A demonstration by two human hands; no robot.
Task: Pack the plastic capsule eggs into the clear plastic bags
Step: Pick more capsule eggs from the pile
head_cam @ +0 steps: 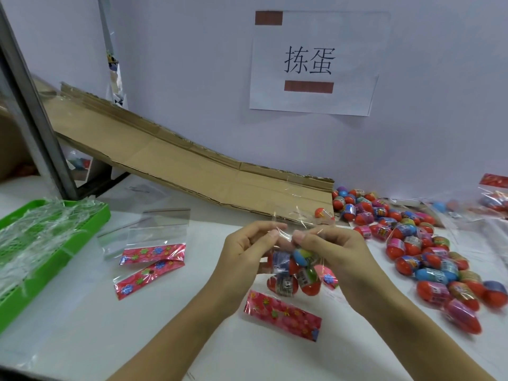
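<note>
Both my hands hold one clear plastic bag (295, 273) just above the white table. Several capsule eggs, red, blue and green, sit inside it. My left hand (247, 251) pinches the bag's open top on the left and my right hand (334, 251) pinches it on the right, thumbs close together. The bag's red flowered header (283, 314) hangs below, near the table. A loose pile of capsule eggs (420, 243) lies on the table to the right of my right hand.
Empty clear bags with red flowered headers (151, 259) lie left of my hands. A green mesh tray (90, 215) with clear film stands at the far left. A cardboard ramp (192, 166) slopes along the wall. Filled bags (494, 196) lie at the far right.
</note>
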